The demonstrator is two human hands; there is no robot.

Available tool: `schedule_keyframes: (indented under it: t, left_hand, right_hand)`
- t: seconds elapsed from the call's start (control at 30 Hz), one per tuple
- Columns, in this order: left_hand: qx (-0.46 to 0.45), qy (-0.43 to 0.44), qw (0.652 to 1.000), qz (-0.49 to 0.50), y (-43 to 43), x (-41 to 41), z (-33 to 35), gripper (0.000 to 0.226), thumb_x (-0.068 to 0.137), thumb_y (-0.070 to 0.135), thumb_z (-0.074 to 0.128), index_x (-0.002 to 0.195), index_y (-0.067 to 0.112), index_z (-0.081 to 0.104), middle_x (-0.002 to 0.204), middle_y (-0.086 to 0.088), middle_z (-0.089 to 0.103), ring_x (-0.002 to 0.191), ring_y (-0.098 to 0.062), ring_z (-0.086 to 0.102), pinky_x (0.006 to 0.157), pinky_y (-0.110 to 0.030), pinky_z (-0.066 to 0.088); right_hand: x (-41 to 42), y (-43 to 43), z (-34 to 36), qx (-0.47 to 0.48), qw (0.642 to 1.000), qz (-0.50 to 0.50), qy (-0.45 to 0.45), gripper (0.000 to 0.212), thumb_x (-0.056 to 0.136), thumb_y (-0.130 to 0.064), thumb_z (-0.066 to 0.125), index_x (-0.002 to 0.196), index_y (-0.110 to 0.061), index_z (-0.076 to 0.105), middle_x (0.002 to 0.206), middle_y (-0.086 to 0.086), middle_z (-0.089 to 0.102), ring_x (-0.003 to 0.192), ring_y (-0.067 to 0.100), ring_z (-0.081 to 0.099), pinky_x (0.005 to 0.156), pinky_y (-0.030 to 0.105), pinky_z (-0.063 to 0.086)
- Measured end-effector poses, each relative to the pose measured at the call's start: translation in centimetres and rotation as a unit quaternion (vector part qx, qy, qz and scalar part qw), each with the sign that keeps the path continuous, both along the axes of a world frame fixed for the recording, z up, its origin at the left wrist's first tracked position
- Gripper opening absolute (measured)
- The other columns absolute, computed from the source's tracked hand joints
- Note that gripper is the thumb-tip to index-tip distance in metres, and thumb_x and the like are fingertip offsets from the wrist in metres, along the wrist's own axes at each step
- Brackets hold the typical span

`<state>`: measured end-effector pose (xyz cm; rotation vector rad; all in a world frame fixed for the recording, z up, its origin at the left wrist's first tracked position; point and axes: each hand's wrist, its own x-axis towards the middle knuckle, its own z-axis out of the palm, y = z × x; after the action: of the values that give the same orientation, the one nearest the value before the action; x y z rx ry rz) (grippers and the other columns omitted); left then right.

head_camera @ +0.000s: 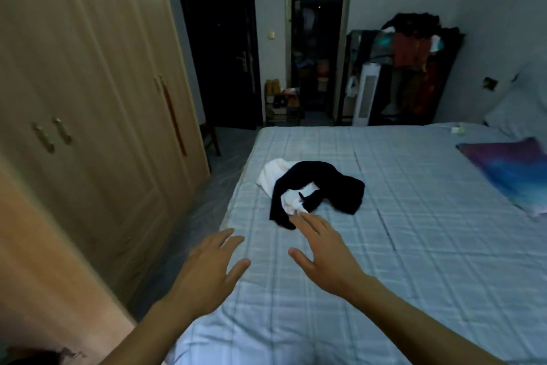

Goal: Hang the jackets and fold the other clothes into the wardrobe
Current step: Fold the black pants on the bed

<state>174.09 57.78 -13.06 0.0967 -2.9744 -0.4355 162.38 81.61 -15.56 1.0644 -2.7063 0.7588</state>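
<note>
Clothes: 2 pieces, black garment (322,184) over white garment (273,175), lie tangled on the bed (414,246) on its wardrobe (88,98) side, within your reach | Hands: your left hand (207,270) and right hand (325,252) are spread, holding nothing, the right nearly at the pile, likely to gather it.

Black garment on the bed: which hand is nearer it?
Right. The right hand has fingertips at the near end of the black garment; the left hand is farther back and to its left, over the bed edge.
</note>
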Motion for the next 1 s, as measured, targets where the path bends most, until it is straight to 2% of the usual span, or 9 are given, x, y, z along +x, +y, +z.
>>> schedule_keyframes:
  t: [0.07, 0.2, 0.37, 0.47, 0.6, 0.77, 0.9, 1.0]
  left_hand:
    - [0.011, -0.007, 1.000, -0.012, 3.0, -2.1, -0.3, 0.055, 0.098, 0.054, 0.045, 0.146, 0.029, 0.042, 0.156, 0.005, 0.034, 0.143, -0.012, 0.032, 0.116, -0.031, 0.027]
    - [0.002, -0.018, 0.999, -0.052, 7.7, -5.8, -0.6, 0.055, 0.098, 0.053, 0.045, 0.147, 0.029, 0.040, 0.158, 0.004, 0.032, 0.144, -0.014, 0.030, 0.117, -0.036, 0.027]
    - [-0.007, -0.012, 0.996, -0.090, 10.5, -10.6, -1.0, 0.055, 0.099, 0.052, 0.046, 0.148, 0.029, 0.039, 0.156, 0.006, 0.034, 0.143, -0.015, 0.031, 0.114, -0.037, 0.030]
    - [-0.002, -0.012, 0.995, -0.103, 11.3, -13.8, -2.0, 0.055, 0.099, 0.052, 0.045, 0.147, 0.028, 0.040, 0.155, 0.007, 0.035, 0.141, -0.014, 0.032, 0.113, -0.035, 0.031]
    - [0.007, -0.022, 0.992, -0.123, 11.4, -18.8, -4.4, 0.055, 0.099, 0.052, 0.045, 0.148, 0.028, 0.038, 0.155, 0.008, 0.033, 0.142, -0.012, 0.030, 0.113, -0.034, 0.029]
    - [0.015, -0.027, 0.990, -0.141, 9.0, -26.3, -6.6, 0.055, 0.098, 0.052, 0.045, 0.147, 0.027, 0.038, 0.156, 0.005, 0.033, 0.139, -0.015, 0.034, 0.111, -0.033, 0.032]
    - [0.042, -0.053, 0.989, -0.132, 5.8, -30.8, -9.0, 0.054, 0.098, 0.051, 0.045, 0.146, 0.028, 0.039, 0.154, 0.008, 0.033, 0.138, -0.013, 0.034, 0.109, -0.033, 0.034]
    - [0.059, -0.069, 0.987, -0.129, 3.9, -33.8, -10.5, 0.048, 0.097, 0.048, 0.048, 0.140, 0.027, 0.045, 0.150, 0.009, 0.037, 0.136, -0.013, 0.036, 0.105, -0.031, 0.035]
  right_hand:
    - [-0.8, 4.1, -0.8, 0.000, 1.000, -0.026, -0.018, 0.064, 0.096, -0.048, 0.051, 0.152, -0.025, 0.031, 0.159, 0.000, 0.028, 0.147, 0.019, 0.022, 0.118, 0.037, 0.023]
    - [-2.6, 10.3, -1.9, 0.004, 0.997, -0.070, -0.045, 0.063, 0.096, -0.045, 0.053, 0.152, -0.026, 0.030, 0.159, -0.001, 0.026, 0.147, 0.019, 0.022, 0.117, 0.037, 0.025]
    - [-5.1, 13.8, -2.1, -0.022, 0.991, -0.119, -0.054, 0.061, 0.095, -0.039, 0.057, 0.149, -0.022, 0.036, 0.157, 0.002, 0.032, 0.145, 0.021, 0.027, 0.117, 0.040, 0.028]
    - [-6.8, 14.7, -2.8, -0.003, 0.989, -0.135, -0.061, 0.061, 0.096, -0.040, 0.056, 0.150, -0.024, 0.035, 0.158, 0.000, 0.029, 0.146, 0.018, 0.025, 0.118, 0.037, 0.026]
    - [-10.4, 14.9, -3.8, 0.029, 0.987, -0.143, -0.066, 0.061, 0.096, -0.042, 0.055, 0.151, -0.026, 0.032, 0.160, -0.001, 0.026, 0.147, 0.016, 0.021, 0.119, 0.033, 0.021]
    - [-16.9, 12.6, -4.0, 0.038, 0.982, -0.170, -0.071, 0.061, 0.096, -0.042, 0.055, 0.150, -0.028, 0.032, 0.159, -0.002, 0.027, 0.147, 0.015, 0.021, 0.118, 0.037, 0.026]
    - [-22.5, 9.2, -4.2, 0.055, 0.982, -0.167, -0.072, 0.061, 0.096, -0.041, 0.055, 0.151, -0.027, 0.033, 0.158, -0.002, 0.029, 0.146, 0.013, 0.022, 0.116, 0.024, 0.017]
    - [-25.9, 7.0, -5.4, 0.053, 0.981, -0.165, -0.092, 0.061, 0.096, -0.040, 0.055, 0.151, -0.027, 0.032, 0.158, -0.002, 0.028, 0.146, 0.014, 0.022, 0.114, 0.022, 0.015]
